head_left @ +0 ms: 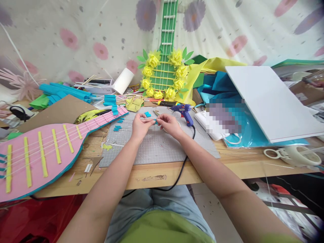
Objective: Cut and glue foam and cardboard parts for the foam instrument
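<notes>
Over the grey cutting mat, my left hand and my right hand meet fingertip to fingertip. Both are closed in a pinch on a small blue paper piece, mostly covered by the fingers. A thin wire seems to hang below it. Left of my hands lie several thin wires tipped with blue paper. A loose blue paper strip is just behind my left hand. Beyond my right hand a purple glue gun rests on the mat, its black cord running over the table edge.
A pink lute-shaped model with yellow strips covers the left of the table. At the back stands a green one with yellow paper flowers. On the right are a white board, blue sheets and a white tape dispenser.
</notes>
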The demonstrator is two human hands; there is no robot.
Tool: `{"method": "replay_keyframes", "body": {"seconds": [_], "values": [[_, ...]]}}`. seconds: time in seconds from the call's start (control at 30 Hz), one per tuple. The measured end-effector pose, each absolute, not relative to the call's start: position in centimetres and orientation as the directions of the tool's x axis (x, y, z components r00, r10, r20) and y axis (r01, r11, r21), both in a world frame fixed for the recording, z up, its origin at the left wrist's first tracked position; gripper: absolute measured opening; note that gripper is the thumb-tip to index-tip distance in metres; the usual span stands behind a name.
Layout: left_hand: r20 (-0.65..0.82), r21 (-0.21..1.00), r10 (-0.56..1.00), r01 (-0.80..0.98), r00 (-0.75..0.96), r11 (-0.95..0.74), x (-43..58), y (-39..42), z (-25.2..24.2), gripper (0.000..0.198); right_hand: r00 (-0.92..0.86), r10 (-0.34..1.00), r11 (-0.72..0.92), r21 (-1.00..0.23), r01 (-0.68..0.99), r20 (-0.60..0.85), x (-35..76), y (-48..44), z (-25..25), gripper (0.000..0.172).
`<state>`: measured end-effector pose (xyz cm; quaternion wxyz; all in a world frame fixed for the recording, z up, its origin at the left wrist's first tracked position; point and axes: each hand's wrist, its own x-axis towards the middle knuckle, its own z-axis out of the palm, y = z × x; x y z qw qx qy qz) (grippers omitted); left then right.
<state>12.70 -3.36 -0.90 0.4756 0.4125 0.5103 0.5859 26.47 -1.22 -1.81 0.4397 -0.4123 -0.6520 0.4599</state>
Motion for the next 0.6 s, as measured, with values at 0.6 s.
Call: {"method": "replay_keyframes", "body": {"seconds": [0.6], "values": [[-0.103,0.965,0.973,-0.259,-0.206,0.047,12.9,-3.56,-0.26,0.051,-0.316,0.936,0.165,-0.986,0.01,0.153,25.87,-1.41,-1.65,0.025]]}}
